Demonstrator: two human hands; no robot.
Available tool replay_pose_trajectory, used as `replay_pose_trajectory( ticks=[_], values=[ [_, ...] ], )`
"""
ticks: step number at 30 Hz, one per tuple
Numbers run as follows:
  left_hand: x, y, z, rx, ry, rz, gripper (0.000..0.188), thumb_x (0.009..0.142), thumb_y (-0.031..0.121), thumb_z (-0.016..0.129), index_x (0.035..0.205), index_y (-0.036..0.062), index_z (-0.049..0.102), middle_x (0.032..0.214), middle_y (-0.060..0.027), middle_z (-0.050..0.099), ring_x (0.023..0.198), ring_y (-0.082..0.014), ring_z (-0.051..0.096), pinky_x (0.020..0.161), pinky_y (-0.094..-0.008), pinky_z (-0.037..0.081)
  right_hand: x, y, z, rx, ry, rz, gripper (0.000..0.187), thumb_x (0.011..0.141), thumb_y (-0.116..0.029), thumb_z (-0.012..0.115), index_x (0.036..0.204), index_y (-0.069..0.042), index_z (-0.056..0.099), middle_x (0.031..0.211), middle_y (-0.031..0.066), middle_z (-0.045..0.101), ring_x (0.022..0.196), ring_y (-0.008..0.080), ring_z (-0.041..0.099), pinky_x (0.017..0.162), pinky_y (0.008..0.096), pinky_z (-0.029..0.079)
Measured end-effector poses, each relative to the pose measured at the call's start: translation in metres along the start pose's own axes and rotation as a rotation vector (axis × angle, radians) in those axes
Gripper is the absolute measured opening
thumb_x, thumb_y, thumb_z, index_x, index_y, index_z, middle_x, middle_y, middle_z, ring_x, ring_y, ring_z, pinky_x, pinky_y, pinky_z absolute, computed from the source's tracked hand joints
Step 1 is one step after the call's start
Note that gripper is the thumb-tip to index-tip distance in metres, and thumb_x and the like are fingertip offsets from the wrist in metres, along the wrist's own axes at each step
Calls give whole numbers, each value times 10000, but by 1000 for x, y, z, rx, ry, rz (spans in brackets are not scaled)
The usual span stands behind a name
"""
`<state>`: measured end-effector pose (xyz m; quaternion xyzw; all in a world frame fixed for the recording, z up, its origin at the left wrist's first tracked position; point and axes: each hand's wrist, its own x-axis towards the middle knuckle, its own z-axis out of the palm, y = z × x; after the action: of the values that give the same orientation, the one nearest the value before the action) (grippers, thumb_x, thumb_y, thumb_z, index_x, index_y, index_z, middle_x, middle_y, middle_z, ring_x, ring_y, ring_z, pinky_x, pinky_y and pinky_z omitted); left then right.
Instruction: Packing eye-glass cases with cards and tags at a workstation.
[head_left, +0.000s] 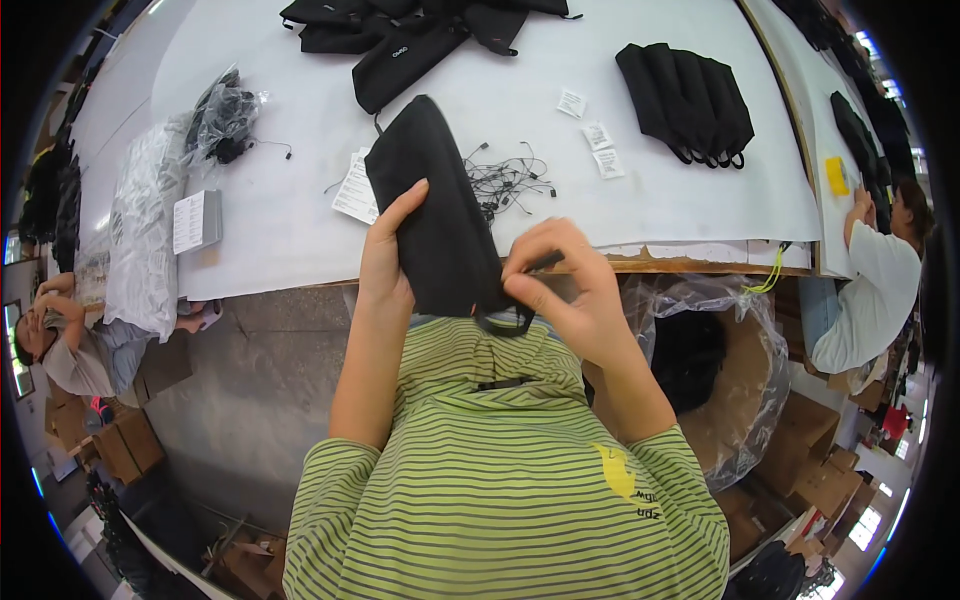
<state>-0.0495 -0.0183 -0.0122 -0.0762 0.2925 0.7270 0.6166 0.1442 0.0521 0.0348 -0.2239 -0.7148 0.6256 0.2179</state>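
Head view looks down on a black fabric pouch (435,215) held upright in the air between both hands, just in front of the near edge of the white bench (680,190). The left hand (385,260) grips the pouch's left side, thumb pressed flat against the front and fingers curled behind it, closed on the cloth. The right hand (565,285) is pinched nearly closed at the pouch's lower right corner, fingertips together on the black drawstring loop (505,322) that hangs below. Just behind the pouch on the bench lie a tangle of thin black cords (510,180) and a white printed paper slip (355,190). Farther back sit a neat row of folded black pouches (690,100), three small white packets (597,135) and a loose heap of black pouches (420,30). A clear plastic-lined box (735,370) stands beneath the bench to the right.
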Motion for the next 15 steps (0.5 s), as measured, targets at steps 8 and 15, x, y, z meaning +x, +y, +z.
replay_pose_trajectory(
  ticks=[8, 15],
  values=[
    [-23, -14, 5, -3, 22, -56, 352, 947, 237, 497, 1203, -5, 509, 1158, -128, 600, 1047, -233, 601, 921, -380, 488, 3, -10, 2, -880, 8, -382, 580, 656, -47, 699, 1205, -205, 596, 1123, 68, 563, 1078, 245, 533, 912, 357, 415],
    [-35, 9, -16, 1062, -41, 639, 841, 782, 125, 699, 1427, 103, 160, 1429, -133, 274, 1219, -268, 420, 1025, -414, 369, -1, -4, -18, -91, 223, -83, 529, 694, 136, 636, 1167, -97, 592, 1072, 75, 626, 992, 170, 593, 854, 261, 451]
  ],
)
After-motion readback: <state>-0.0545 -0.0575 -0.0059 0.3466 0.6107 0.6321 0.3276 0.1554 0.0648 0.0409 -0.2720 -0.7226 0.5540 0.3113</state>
